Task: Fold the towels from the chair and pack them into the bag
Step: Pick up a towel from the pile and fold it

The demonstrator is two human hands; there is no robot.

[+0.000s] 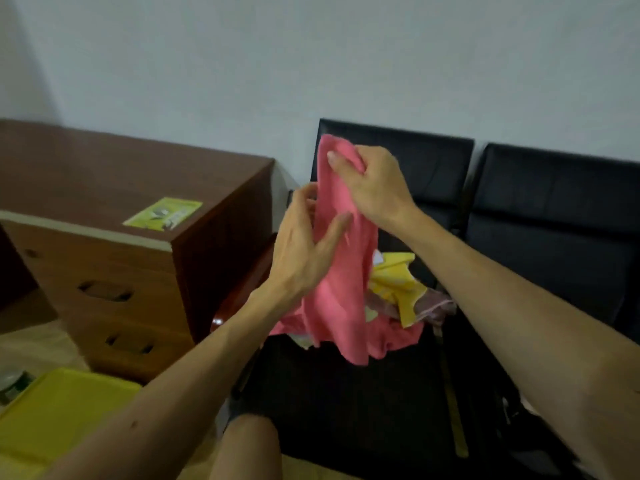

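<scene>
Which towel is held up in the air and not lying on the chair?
The pink towel, gripped by the right hand at its top and the left hand lower; the yellow towel lies on the chair.

Both bare forearms extend forward and converge, with the right hand [374,188] uppermost, curled fingers pinching the top of the pink towel [339,306], and the left hand [304,251] just below, gripping it between thumb and fingers.

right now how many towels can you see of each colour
pink towel: 1, in left hand and right hand
yellow towel: 1, on the chair
pale mauve towel: 1, on the chair
total: 3 distinct; more may be hidden
</scene>
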